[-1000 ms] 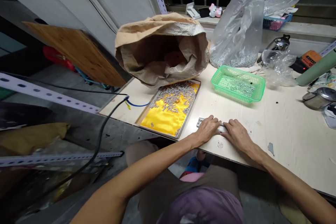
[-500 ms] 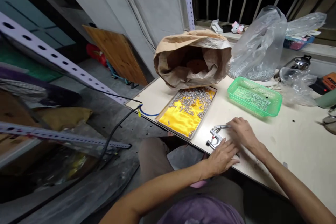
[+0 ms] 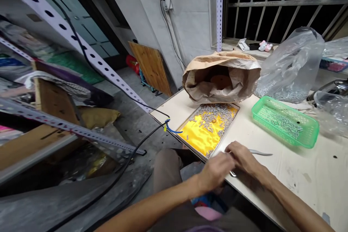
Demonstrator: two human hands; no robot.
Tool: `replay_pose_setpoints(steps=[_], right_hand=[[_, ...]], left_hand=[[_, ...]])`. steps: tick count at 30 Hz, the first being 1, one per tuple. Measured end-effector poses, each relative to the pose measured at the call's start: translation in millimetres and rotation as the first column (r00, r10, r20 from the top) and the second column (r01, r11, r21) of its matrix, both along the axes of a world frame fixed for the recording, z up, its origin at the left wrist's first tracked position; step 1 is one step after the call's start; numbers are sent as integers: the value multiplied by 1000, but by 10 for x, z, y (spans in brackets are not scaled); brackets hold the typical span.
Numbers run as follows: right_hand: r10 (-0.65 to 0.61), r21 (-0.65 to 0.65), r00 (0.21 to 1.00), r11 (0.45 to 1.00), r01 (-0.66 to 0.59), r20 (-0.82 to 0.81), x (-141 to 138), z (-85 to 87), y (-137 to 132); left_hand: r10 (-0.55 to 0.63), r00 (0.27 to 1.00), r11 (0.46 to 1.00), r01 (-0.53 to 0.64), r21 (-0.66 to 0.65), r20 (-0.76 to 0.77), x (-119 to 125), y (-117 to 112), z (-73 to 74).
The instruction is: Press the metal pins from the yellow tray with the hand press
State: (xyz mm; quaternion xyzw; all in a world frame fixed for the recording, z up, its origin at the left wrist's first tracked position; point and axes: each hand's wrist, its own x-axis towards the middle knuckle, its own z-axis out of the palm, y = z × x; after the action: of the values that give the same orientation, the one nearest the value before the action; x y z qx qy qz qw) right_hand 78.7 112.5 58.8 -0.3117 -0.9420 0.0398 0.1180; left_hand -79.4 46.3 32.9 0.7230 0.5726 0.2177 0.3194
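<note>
Hand pliers of grey metal lie on the table, their head covered by my hands. One handle sticks out to the right behind my right hand; a shiny end shows below it. My right hand rests over the pliers with fingers bent and tips drawn together. Against those fingertips is my left hand, closed and slightly blurred. Whatever is between the fingers is hidden. Just beyond my hands lies a shallow tray lined with yellow cloth, with many small metal pieces heaped at its far end.
A green plastic basket holding small metal pieces stands at the right. Behind the tray an open brown paper bag lies on its side. A clear plastic bag stands by the window. A black cable crosses the table's left corner.
My view has swung left. The pliers' head, bare before, is now covered by my hands. My left hand has moved up to my right fingertips and closed.
</note>
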Motion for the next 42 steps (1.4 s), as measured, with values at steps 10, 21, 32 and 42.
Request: replay_pose_setpoints(steps=[10,21,32,42], right_hand=[[-552,167,761,761,627,-340,1397,419,721],[-425,-410,782,880,239,-456,637,61,-191],[-643,-810,530,565,-160,-553,-779,-137,176],[-537,-684,646,729,32,-543,-974,-132,227]], left_hand=[[-32,771,949,222,222,-636,-739,958,-54],[4,909,999,14,41,-417,-732,1131,28],[369,851,916,-265,-301,373,-582,595,279],[623,546,781,-479,-401,560,-760,525,409]])
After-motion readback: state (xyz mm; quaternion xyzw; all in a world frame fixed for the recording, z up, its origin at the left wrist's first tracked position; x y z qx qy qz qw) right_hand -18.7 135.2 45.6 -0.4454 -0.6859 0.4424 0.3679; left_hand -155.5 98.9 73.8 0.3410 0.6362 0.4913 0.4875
